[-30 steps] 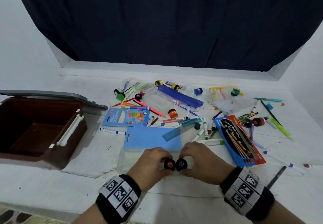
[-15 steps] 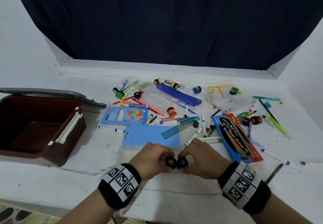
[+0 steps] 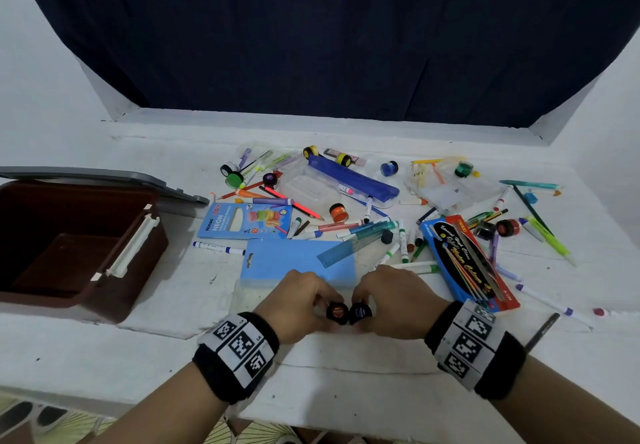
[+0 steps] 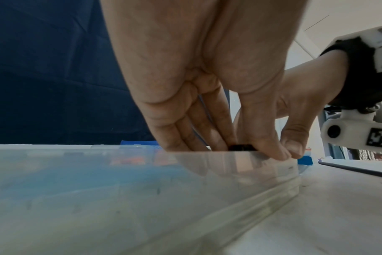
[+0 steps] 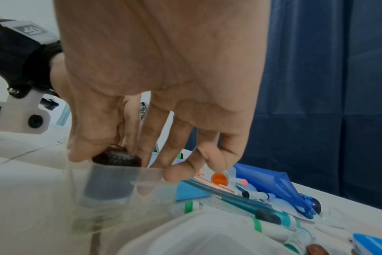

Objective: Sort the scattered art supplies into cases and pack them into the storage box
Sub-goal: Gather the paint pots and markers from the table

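Plastic paint pots [image 3: 349, 312], two of them touching at 6 o'clock inside a clear case [image 4: 240, 165]. We're pinching one in each hand [image 3: 294, 305] [image 3: 391, 301], lids up. They're probably light, stiff and slick, so grip the ribbed caps.

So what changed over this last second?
Hardly anything. The left hand holds the orange-lidded pot and the right hand the blue-lidded pot, side by side in the clear case, as before. No grip changed; the scattered supplies and brown box stayed put.
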